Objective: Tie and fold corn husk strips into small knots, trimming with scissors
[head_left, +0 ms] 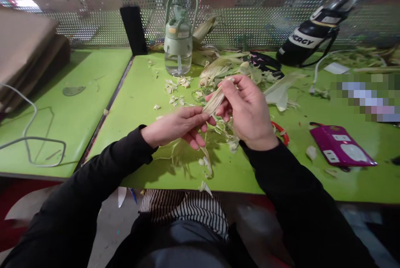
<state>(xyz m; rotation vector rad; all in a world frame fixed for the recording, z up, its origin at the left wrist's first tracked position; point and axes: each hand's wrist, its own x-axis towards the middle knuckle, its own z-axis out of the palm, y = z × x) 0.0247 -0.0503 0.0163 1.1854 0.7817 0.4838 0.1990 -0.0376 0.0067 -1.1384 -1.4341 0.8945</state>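
Note:
A bundle of pale dried corn husk [215, 100] spans the gap between my hands above the green table. My right hand [250, 111] pinches its upper end between thumb and fingers. At the lower end, my left hand [178, 125] has its thumb and index finger closed on the husk, the other fingers loosely curled. Husk strips and thin shreds [231, 128] lie under and beside the hands. Behind them is a heap of husks [218, 70]. Part of a red ring-shaped handle [281, 132] shows past my right wrist.
A light-green water bottle [178, 43] stands at the back by the perforated metal screen [250, 22]. A black bottle [308, 36] leans at the back right. A purple packet [343, 145] lies right. Brown cardboard [25, 51] and a white cable [29, 139] are left.

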